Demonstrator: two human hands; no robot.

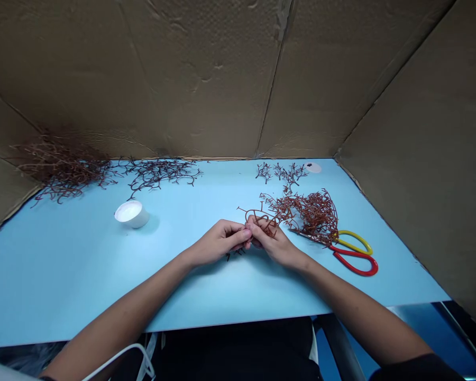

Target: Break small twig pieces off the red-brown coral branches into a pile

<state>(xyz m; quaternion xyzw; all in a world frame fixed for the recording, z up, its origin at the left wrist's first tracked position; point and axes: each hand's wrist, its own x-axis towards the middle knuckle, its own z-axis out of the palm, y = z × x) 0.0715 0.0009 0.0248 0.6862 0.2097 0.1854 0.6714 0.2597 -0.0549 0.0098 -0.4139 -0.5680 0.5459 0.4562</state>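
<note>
My left hand (218,242) and my right hand (273,241) meet fingertip to fingertip over the middle of the light blue table (83,275). Both are closed in a pinch on a thin reddish-brown branching twig piece (257,216) that sticks up and back from between my fingers. A small dark bit of twig (235,254) shows just under my left fingers. Directly right of my right hand lies a pile of the same reddish-brown twigs (313,214).
Scissors with red and yellow handles (355,254) lie right of the pile. A small white cup (131,214) stands at left. Dark twig pieces (161,173) and a brown heap (61,166) line the back left; more dark pieces (285,173) and a white lid (313,168) lie back right. Cardboard walls (238,79) enclose the table.
</note>
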